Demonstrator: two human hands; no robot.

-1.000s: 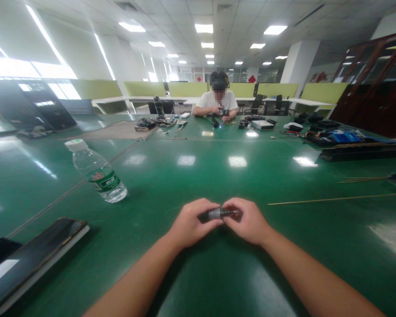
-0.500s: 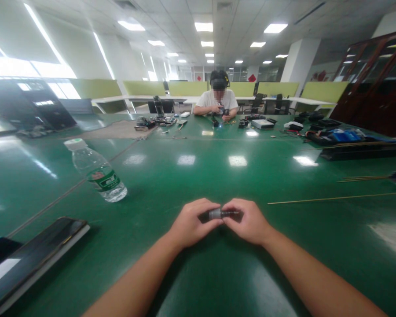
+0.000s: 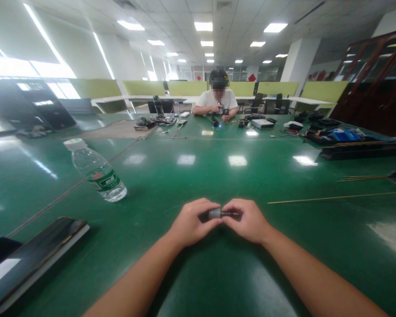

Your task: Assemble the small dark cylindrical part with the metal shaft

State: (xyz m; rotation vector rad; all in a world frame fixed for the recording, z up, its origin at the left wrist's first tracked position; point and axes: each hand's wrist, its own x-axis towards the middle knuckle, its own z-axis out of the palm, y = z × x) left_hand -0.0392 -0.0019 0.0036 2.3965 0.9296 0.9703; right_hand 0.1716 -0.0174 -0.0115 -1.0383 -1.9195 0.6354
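Observation:
Over the green table, a small dark grey cylinder with a thin metal shaft point(image 3: 215, 213) lies level between my two hands. Its exact kind is too small to make out. My left hand point(image 3: 195, 221) is closed round the thicker grey body, thumb below and fingers above. My right hand point(image 3: 246, 220) curls round the thin end, with its fingertips pinching near the neck where the shaft begins. The shaft points right, toward my right palm. Both sets of fingertips nearly meet in the middle. Part of the body is hidden by my left fingers.
A clear water bottle point(image 3: 100, 174) stands left, behind a dark notebook-like slab point(image 3: 36, 264). Thin sticks point(image 3: 336, 197) lie at right. Across the green table point(image 3: 171, 180), a person point(image 3: 217, 99) handles small parts among scattered tools. A black tray point(image 3: 359, 152) sits far right.
The cylinder has turned slightly in my fingers, so more of its grey side shows and the thin shaft looks clearer. Both hands have stayed in place.

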